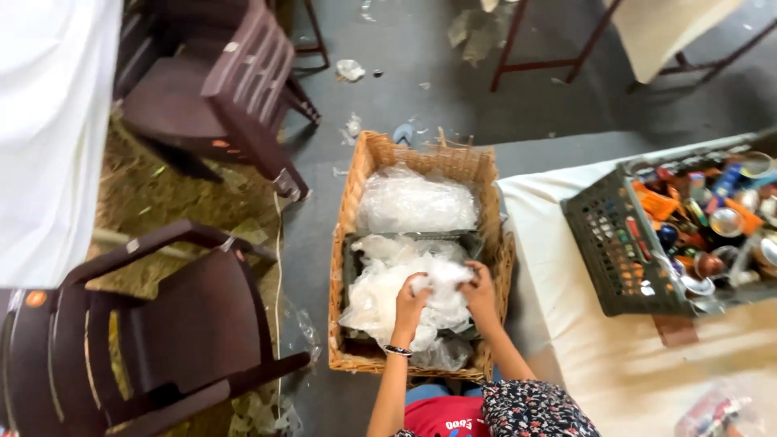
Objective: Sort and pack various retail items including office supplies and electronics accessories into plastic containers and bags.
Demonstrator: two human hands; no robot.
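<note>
A wicker basket (pixel 350 202) stands on the floor in front of me, filled with crumpled clear plastic bags (pixel 417 202). A dark crate (pixel 350 267) sits inside it, also heaped with plastic. My left hand (pixel 410 299), with a beaded bracelet on its wrist, and my right hand (pixel 481 290) both clutch the same wad of clear plastic (pixel 441 277) over the crate. The fingers of each hand are closed into the plastic.
Two dark brown plastic chairs (pixel 162 340) (pixel 218 89) stand to the left on straw-strewn ground. A white-covered table (pixel 583 324) on the right holds a dark crate (pixel 615 243) of colourful small items. White cloth (pixel 48 121) hangs at far left. Litter dots the grey floor.
</note>
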